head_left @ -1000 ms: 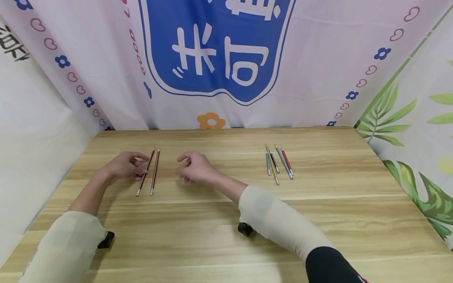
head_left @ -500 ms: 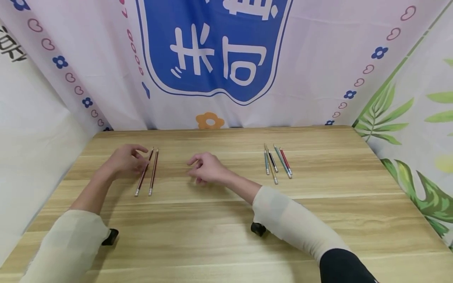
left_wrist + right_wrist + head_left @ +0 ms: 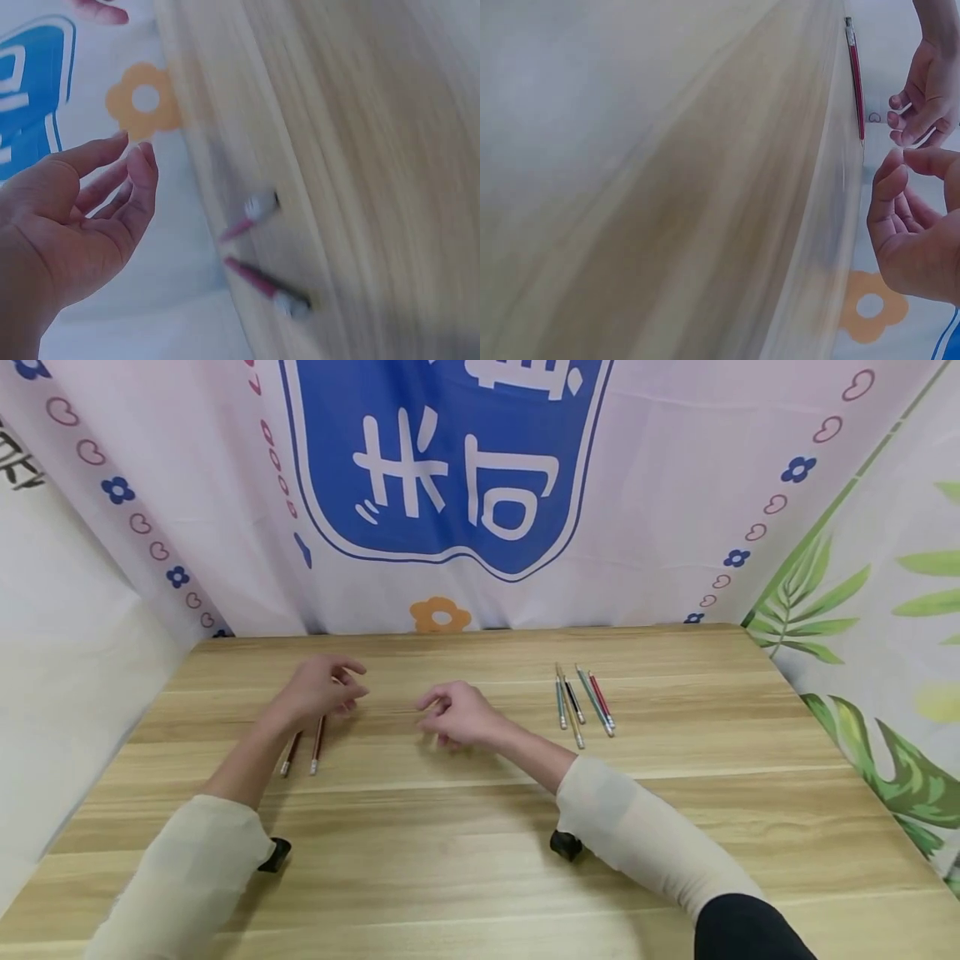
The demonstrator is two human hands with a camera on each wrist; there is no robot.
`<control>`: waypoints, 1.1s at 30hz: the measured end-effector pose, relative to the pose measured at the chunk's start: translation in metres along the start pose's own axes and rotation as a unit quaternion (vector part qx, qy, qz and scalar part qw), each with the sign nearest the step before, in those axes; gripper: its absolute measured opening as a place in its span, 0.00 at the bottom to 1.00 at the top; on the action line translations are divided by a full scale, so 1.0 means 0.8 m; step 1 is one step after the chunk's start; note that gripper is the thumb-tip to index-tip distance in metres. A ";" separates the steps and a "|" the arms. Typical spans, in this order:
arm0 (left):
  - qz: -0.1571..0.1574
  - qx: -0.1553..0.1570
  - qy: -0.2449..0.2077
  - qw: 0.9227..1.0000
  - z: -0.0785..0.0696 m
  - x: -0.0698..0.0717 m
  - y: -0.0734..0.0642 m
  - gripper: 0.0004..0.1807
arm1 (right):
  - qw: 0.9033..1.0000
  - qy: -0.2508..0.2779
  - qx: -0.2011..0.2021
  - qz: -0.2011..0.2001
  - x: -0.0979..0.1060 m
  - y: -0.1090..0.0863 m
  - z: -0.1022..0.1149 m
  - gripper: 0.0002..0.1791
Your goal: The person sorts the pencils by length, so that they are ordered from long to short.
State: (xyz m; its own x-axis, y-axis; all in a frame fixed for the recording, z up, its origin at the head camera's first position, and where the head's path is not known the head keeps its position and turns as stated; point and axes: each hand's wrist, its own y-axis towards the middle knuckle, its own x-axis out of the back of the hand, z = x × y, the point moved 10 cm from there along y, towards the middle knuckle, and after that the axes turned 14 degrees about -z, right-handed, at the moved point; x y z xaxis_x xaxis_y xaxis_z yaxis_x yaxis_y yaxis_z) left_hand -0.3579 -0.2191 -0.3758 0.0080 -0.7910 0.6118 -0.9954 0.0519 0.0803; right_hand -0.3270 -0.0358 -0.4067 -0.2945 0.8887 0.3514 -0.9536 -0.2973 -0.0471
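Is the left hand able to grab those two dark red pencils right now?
Probably yes. The left hand hangs open just above the two dark red pencils, holding nothing, and nothing lies between them on the wooden table.

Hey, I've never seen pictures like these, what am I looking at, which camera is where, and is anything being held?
These are a person's two bare hands at work over a wooden table; there is no machine. The big picture comes from a camera worn on the head, looking forward and down. The other two come from small cameras strapped to each wrist, so each shows its own hand from close up, tilted and a bit blurred.

The left hand hangs over the far ends of two dark red pencils lying side by side. Its fingers are relaxed and hold nothing, which the left wrist view confirms. The right hand is near the middle of the table with loosely curled fingers, also holding nothing. Further right lies a small group of coloured pencils, untouched. Printed cloth walls the table in.
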 end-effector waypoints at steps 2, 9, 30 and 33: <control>0.003 -0.004 0.004 1.000 -0.007 -0.010 0.001 0.23 | 1.000 -0.004 0.000 0.001 0.004 -0.002 -0.002 0.17; 0.023 -0.032 0.010 0.999 -0.029 -0.045 0.001 0.21 | 1.000 -0.014 0.001 -0.008 0.025 -0.009 -0.010 0.17; 0.063 -0.056 -0.010 0.996 -0.087 -0.122 0.005 0.20 | 0.999 -0.043 -0.006 -0.028 0.090 -0.023 -0.034 0.20; 0.071 -0.058 -0.020 0.996 -0.092 -0.132 0.005 0.20 | 0.998 -0.043 -0.011 -0.037 0.100 -0.025 -0.037 0.20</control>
State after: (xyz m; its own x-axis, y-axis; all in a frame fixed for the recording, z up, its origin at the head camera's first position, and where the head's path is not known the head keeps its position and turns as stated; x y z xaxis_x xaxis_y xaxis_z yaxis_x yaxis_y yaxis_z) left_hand -0.3561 -0.0902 -0.3821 -0.1381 -0.7945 0.5913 -0.9687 0.2326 0.0862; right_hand -0.3332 0.0514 -0.4052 -0.2167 0.8744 0.4342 -0.9742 -0.2226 -0.0380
